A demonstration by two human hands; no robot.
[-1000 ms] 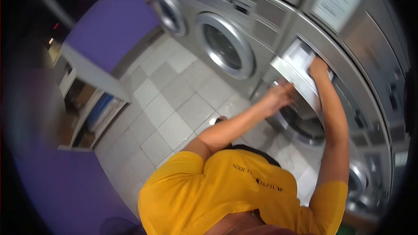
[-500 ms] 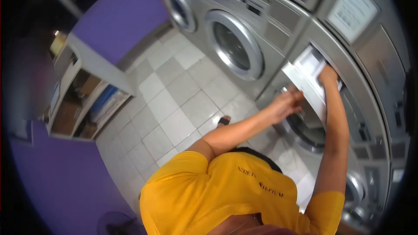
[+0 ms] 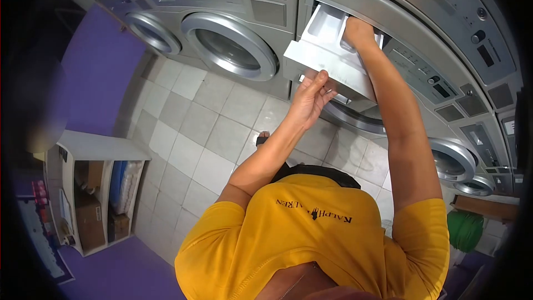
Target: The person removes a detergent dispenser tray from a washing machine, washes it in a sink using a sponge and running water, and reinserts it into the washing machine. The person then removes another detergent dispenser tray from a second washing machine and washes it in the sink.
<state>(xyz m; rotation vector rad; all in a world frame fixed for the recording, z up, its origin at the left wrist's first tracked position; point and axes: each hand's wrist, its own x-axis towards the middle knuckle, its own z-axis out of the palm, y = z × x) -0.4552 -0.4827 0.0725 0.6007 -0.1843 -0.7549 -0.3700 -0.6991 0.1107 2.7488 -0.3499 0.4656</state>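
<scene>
A detergent drawer (image 3: 327,55) with white compartments is pulled out of a silver washing machine. My right hand (image 3: 358,32) reaches down into its right part, and its fingertips are hidden there. Just below the drawer's front panel is my left hand (image 3: 312,100), with the thumb up by the panel and the fingers loosely bent and apart. Whether it touches the panel is hard to tell. Under the drawer, the round door (image 3: 355,119) of the same machine is partly covered.
More washing machines stand to the left, one with a round door (image 3: 230,47), and to the right. A shelf unit (image 3: 105,150) with boxes is at the lower left on the tiled floor (image 3: 208,128). A green object (image 3: 465,229) lies at the lower right.
The view has turned and shifted, so the drawer appears further up and left. My left hand's thumb now points up beside the drawer front. My right hand remains inside the drawer.
</scene>
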